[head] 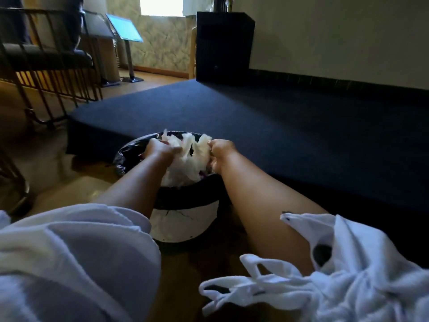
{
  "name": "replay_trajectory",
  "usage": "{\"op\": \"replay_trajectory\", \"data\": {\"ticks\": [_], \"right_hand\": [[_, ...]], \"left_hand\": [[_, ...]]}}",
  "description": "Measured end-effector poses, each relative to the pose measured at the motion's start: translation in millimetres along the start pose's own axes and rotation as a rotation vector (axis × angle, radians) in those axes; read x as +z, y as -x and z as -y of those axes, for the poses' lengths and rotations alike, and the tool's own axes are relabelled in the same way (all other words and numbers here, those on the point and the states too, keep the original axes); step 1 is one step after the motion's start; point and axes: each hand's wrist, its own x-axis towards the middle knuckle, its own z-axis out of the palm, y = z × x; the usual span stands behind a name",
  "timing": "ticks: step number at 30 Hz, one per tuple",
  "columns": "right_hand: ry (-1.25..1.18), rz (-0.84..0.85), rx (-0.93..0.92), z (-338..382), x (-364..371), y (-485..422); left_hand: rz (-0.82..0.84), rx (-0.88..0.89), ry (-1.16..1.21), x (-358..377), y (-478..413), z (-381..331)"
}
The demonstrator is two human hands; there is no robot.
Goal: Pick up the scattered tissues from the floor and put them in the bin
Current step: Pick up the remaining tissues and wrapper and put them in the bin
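A white round bin (185,223) lined with a black bag (130,152) stands on the floor right in front of me. A heap of crumpled white tissues (185,163) fills its mouth. My left hand (160,148) grips the left side of the heap over the bin, fingers curled into the paper. My right hand (220,151) grips the right side of the same heap, fist closed round it. Both arms reach forward from loose white sleeves (76,247). The lower part of the tissues is hidden inside the bin.
A low dark carpeted platform (267,117) rises just behind and right of the bin. A black speaker box (224,46) stands on it by the wall. A metal-framed chair (46,59) and a stand with a lit screen (125,29) are at the left. Wooden floor (69,180) surrounds the bin.
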Motion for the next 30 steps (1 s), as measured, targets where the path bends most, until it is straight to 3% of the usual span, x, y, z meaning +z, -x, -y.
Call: {"op": "replay_trajectory", "data": {"ticks": [3,8,10,12,18,23,30], "right_hand": [[-0.02,0.082,0.011,-8.5,1.5,5.7],[-0.002,0.043,-0.104,-13.8,-17.4,21.3],[-0.013,0.015,-0.138,-16.0,-34.1,32.5],[-0.023,0.001,-0.161,-18.9,-58.8,46.8],[0.107,-0.052,-0.182,-42.8,-183.9,104.7],[0.262,-0.205,-0.154,-88.4,-314.4,155.6],[0.282,-0.425,0.022,-154.6,-488.3,234.1]], "left_hand": [[0.047,0.029,-0.071,7.0,-2.3,8.7],[-0.108,0.13,-0.133,22.0,14.9,6.7],[-0.196,0.24,-0.158,32.9,37.4,3.2],[-0.174,0.362,-0.088,48.0,69.0,1.4],[0.145,0.409,-0.001,122.7,152.2,11.6],[0.529,0.351,-0.158,197.9,233.6,8.6],[0.951,0.387,-0.348,297.1,376.5,46.1]]}}
